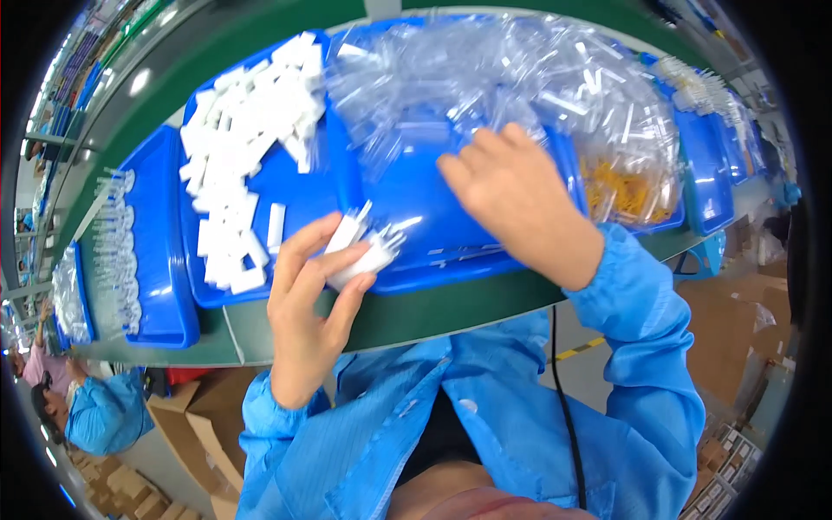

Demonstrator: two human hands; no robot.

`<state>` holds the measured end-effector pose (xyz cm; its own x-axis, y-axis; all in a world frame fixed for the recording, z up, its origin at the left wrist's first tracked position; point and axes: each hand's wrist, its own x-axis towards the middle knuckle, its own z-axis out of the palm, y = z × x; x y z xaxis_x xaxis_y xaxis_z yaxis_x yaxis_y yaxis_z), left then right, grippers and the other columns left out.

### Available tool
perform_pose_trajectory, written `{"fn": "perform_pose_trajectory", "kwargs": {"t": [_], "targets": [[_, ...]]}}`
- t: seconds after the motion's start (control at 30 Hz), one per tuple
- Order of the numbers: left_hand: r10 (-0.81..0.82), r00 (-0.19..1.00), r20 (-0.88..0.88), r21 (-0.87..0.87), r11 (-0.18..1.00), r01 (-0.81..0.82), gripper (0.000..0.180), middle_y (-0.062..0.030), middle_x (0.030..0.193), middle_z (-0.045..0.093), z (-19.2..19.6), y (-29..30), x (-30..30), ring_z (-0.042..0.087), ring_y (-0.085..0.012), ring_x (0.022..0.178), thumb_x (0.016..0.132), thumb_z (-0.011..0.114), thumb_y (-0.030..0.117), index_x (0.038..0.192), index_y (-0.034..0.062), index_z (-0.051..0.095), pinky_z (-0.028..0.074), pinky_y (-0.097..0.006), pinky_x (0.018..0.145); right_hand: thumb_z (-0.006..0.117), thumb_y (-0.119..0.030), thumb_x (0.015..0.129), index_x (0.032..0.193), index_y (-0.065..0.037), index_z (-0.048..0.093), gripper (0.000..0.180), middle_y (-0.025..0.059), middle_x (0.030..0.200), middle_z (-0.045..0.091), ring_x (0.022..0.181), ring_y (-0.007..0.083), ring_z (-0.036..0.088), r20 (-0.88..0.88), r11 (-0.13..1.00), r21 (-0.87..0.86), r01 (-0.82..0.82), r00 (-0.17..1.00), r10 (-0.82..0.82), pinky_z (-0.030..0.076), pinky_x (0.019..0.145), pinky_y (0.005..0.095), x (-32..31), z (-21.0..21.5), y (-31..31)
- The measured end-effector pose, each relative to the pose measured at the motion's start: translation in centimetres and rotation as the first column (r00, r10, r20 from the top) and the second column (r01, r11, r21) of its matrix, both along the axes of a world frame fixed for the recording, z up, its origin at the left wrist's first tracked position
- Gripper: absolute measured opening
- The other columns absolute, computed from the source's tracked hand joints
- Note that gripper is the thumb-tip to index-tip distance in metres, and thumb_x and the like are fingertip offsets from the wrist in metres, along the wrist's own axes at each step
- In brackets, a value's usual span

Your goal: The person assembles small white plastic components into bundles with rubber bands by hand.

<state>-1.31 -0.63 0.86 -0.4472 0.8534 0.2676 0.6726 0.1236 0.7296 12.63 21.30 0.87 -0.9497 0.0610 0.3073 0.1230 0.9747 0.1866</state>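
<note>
The left hand (314, 290) pinches small white rectangular blocks (375, 257) over a shallow blue plastic tray (416, 204)'s near-left corner. The right hand (516, 195) curls beside heaped clear plastic pieces (433, 74) — whether gripping any, I can't tell. Leftward — a loose white block pile (260, 117).

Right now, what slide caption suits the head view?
Left hand holding white pieces, right hand near heaped clear plastic.

Green workbench (451, 316), blue trays (412, 195) on it; side by side
</note>
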Motion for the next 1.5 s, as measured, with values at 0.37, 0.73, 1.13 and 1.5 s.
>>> {"fn": "perform_pose_trajectory", "kwargs": {"t": [0.37,0.73,1.13,1.5], "targets": [[0.033,0.984,0.177,0.003,0.999,-0.034,0.029,-0.0163,0.127,0.057,0.5,-1.3,-0.3,0.061,-0.0296,0.114,0.079,0.076,-0.001,0.107,0.0017,0.069,0.051,-0.038,0.096,0.065,-0.003,0.08,0.118,-0.002,0.063,0.037,0.0079,0.085,0.064,0.081,0.0205,0.064,-0.136,0.837,-0.531,-0.136,0.988,0.075,0.053,0.07,0.0325,0.6,0.6,-1.8],[-0.147,0.774,0.616,0.279,0.959,-0.04,0.025,-0.0165,0.132,0.052,-0.9,2.2,2.7,0.062,-0.0248,0.114,0.088,0.068,-0.005,0.113,-0.0047,0.064,0.058,-0.033,0.092,0.055,-0.016,0.101,0.137,0.002,0.047,0.041,0.0126,0.102,0.067,0.095,0.0157,0.064,-0.209,-0.308,-0.883,-0.354,0.884,-0.418,0.051,0.082,0.0278,1.7,1.0,-3.1],[-0.108,0.817,0.567,0.25,0.967,-0.045,0.025,-0.016,0.13,0.054,-1.3,2.0,3.8,0.064,-0.0242,0.11,0.089,0.069,-0.002,0.113,-0.0026,0.066,0.059,-0.033,0.087,0.06,-0.012,0.098,0.134,0.001,0.045,0.04,0.0175,0.113,0.067,0.107,0.0201,0.065,-0.313,-0.263,-0.857,-0.443,0.853,-0.417,0.05,0.096,0.0329,2.4,0.1,-4.5],[-0.108,0.824,0.557,0.295,0.953,-0.075,0.024,-0.0158,0.131,0.054,-2.0,2.3,4.0,0.063,-0.0231,0.111,0.09,0.069,0.0,0.114,-0.0014,0.067,0.057,-0.032,0.089,0.067,-0.007,0.093,0.121,0.001,0.048,0.035,0.0132,0.105,0.07,0.103,0.0201,0.068,-0.369,-0.075,-0.901,-0.427,0.846,-0.385,0.05,0.094,0.0324,2.6,-1.3,-5.5]]}}
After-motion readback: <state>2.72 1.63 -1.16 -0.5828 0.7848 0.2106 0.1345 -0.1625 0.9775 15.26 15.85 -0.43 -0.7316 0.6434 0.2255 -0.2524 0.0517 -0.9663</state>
